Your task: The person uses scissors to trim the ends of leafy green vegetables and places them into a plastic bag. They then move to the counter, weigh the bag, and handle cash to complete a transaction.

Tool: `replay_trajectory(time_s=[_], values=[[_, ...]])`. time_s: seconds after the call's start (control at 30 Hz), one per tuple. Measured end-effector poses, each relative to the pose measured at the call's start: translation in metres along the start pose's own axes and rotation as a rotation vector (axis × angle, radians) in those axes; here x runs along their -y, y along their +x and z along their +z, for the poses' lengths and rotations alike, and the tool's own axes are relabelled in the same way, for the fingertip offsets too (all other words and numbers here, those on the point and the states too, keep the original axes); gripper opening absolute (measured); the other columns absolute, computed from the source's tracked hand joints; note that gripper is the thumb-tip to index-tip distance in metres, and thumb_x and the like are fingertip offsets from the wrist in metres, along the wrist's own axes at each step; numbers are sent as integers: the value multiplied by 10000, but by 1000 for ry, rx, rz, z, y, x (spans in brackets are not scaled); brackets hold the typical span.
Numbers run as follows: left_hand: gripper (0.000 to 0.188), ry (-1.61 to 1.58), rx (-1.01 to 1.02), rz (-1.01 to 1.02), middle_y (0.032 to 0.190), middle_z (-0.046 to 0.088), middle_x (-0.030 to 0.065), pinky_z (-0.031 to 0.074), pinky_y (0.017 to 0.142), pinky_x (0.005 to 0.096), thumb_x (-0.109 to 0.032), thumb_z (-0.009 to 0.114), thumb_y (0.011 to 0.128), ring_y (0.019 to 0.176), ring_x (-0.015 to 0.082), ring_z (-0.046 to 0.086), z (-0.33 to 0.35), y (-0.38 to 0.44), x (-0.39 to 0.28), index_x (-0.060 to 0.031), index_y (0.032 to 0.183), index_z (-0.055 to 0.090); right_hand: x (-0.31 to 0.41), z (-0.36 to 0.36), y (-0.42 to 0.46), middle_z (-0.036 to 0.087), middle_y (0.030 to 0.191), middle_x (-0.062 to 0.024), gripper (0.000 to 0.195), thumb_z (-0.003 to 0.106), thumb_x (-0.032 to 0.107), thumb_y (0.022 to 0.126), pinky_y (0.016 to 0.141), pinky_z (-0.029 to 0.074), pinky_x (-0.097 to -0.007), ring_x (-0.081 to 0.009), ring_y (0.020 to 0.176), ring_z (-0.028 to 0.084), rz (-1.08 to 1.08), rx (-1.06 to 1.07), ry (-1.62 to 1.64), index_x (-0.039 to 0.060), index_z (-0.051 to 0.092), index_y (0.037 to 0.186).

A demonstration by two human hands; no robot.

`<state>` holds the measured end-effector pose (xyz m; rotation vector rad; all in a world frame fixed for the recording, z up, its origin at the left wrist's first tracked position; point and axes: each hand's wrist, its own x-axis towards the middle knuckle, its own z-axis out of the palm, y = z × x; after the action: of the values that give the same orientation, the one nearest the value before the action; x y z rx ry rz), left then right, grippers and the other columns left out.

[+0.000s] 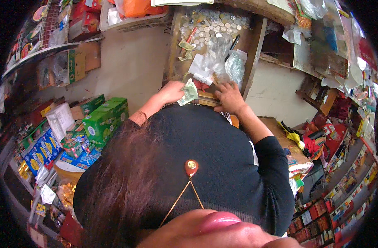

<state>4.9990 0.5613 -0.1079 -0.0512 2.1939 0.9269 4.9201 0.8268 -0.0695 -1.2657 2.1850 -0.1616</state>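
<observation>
Between the fingers of my left hand (pixel 171 92) is a small fold of greenish banknotes (pixel 189 93), held just over the front of an open wooden drawer (pixel 176 69). My right hand (pixel 230 97) rests on the drawer's front edge, fingers spread and reaching over it. Many coins (pixel 220 26) lie scattered in the drawer's far part. Nearer to me are crumpled clear plastic bags (pixel 235 66), a white paper piece (pixel 199 68), a black pen (pixel 235 42) and a red pen (pixel 191 34). A few crumpled notes (pixel 186 46) lie along the left side.
Green cartons (pixel 107 119) and blue boxes (pixel 43 152) are stacked at my left. A white plastic tray (pixel 133 23) with orange bags stands beyond the drawer, to its left. A cardboard box (pixel 269 125) is near my right elbow. Shelves of small packs (pixel 313 223) line the lower right.
</observation>
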Motion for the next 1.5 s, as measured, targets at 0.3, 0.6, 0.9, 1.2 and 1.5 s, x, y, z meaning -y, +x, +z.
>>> replay_trajectory(time_s=[0.3, 0.6, 0.9, 1.2, 1.5], values=[[252, -60, 7, 47, 907, 600, 281, 462, 798, 489, -146, 523, 740, 893, 423, 587, -22, 4, -9, 38, 894, 598, 8, 1, 19, 616, 990, -158, 322, 471, 135, 845, 690, 503, -441, -329, 859, 636, 155, 291, 13, 116, 453, 1165], [265, -330, -62, 168, 873, 615, 261, 478, 742, 456, -178, 539, 754, 841, 392, 610, -55, -14, -37, 28, 905, 613, -3, -62, 3, 644, 834, -164, 348, 498, 70, 782, 641, 496, -467, -360, 779, 631, 96, 228, 53, 135, 494, 1124], [285, -182, -718, 186, 1251, 483, 242, 409, 943, 404, -110, 530, 761, 1138, 350, 492, -116, 109, -56, 38, 985, 627, -58, -116, 38, 639, 970, -113, 532, 634, 24, 688, 732, 497, -439, -344, 887, 607, 212, -65, 90, 168, 535, 1190], [256, -86, -603, 439, 1226, 519, 222, 410, 973, 376, -58, 519, 737, 1117, 343, 520, -139, 110, -81, 73, 921, 638, -65, -92, 34, 642, 981, -77, 426, 616, 7, 694, 815, 435, -410, -282, 931, 585, 183, -380, 122, 135, 600, 1100], [272, -246, -152, -233, 1147, 545, 258, 451, 894, 408, -159, 567, 757, 998, 370, 563, -149, 159, -57, 25, 944, 638, -68, -101, 34, 641, 1013, -58, 449, 626, 3, 682, 873, 399, -408, -256, 972, 575, 182, -350, 209, 144, 596, 1108]])
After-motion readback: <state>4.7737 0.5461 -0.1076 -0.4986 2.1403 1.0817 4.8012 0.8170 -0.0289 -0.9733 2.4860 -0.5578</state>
